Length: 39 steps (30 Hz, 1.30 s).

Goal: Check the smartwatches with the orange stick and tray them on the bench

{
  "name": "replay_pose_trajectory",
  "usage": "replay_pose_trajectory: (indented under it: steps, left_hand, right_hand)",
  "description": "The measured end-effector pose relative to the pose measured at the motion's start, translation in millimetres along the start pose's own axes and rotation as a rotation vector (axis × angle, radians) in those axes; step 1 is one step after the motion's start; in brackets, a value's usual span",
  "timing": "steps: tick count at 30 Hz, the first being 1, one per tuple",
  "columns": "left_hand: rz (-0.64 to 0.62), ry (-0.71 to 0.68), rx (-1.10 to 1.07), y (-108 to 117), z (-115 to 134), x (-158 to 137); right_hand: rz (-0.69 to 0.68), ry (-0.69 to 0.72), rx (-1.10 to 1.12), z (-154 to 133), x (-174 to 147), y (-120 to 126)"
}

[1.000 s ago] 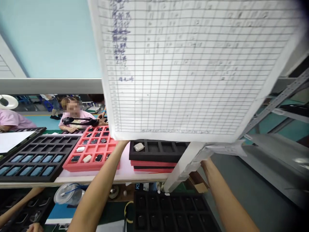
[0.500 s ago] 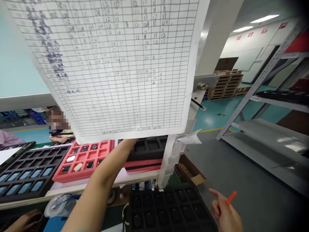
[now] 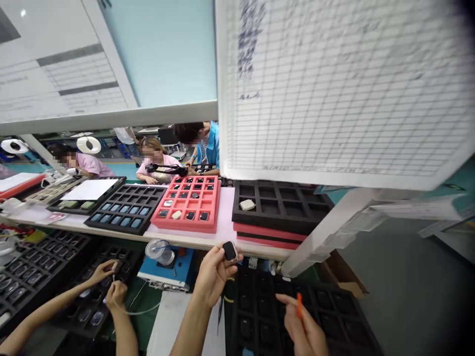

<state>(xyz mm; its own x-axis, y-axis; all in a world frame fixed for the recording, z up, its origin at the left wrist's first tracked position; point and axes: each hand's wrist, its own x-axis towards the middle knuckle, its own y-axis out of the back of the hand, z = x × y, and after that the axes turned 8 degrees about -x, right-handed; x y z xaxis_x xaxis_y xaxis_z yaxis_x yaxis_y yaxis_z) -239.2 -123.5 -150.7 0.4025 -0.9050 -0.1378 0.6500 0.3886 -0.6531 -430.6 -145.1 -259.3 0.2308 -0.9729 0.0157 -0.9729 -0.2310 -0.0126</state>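
My left hand [image 3: 215,272] is closed on a small square smartwatch body [image 3: 229,250] with a dark face and a pale edge, held up before the shelf. My right hand [image 3: 302,326] has its index finger stretched out over a black foam tray [image 3: 272,296] and grips a thin orange stick [image 3: 299,305]; the stick's kind I cannot make out. Dark pieces sit in that tray's compartments, and a bluish piece [image 3: 248,352] shows at its near edge. On the shelf, a pink foam tray [image 3: 208,226] holds several dark and pale watch pieces.
A black tray [image 3: 270,217] with one white piece [image 3: 247,204] stands on pink trays. A blue box [image 3: 174,267] bears a plastic tub [image 3: 160,252]. A co-worker's hands [image 3: 111,282] work at left. A gridded sheet [image 3: 334,99] hangs above; a post [image 3: 330,232] stands right.
My left hand has come back from behind the hanging sheet and now shows the smartwatch body. The view has swung left. My right hand still has the orange stick, now over the tray.
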Motion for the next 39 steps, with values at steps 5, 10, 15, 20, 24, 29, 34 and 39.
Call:
replay_pose_trajectory:
  steps: [5, 10, 15, 20, 24, 29, 34, 39]
  left_hand:
    - [-0.016, 0.076, -0.247, 29.0, 0.7, -27.4]
    - [-0.036, 0.133, -0.419, 33.9, 12.7, -40.6]
    - [-0.049, 0.073, -0.391, 32.7, 13.6, -51.2]
    - [-0.003, 0.037, -0.387, 28.7, 11.7, -51.6]
    - [0.009, 0.047, -0.381, 27.8, 10.3, -49.6]
    - [-0.029, 0.063, -0.362, 29.0, 7.7, -49.5]
    - [-0.005, 0.084, -0.343, 26.9, 9.8, -49.1]
    - [-0.014, 0.117, -0.319, 25.3, 9.8, -50.9]
  right_hand:
    - [-0.214, 0.132, -0.076, -14.7, -9.9, -23.7]
    - [-0.282, 0.170, -0.053, -26.9, -14.9, -31.2]
    - [-0.355, 0.162, -0.109, -18.4, -13.5, -27.6]
    - [-0.315, 0.264, -0.239, -28.6, -8.0, -22.4]
    - [-0.295, 0.400, -0.303, -52.2, -5.3, -22.0]
    - [-0.314, 0.446, -0.290, -64.4, -0.1, -24.5]
    - [-0.300, 0.449, -0.298, -62.2, 3.6, -26.2]
    - [-0.331, 0.448, -0.357, -64.9, 6.1, -27.9]
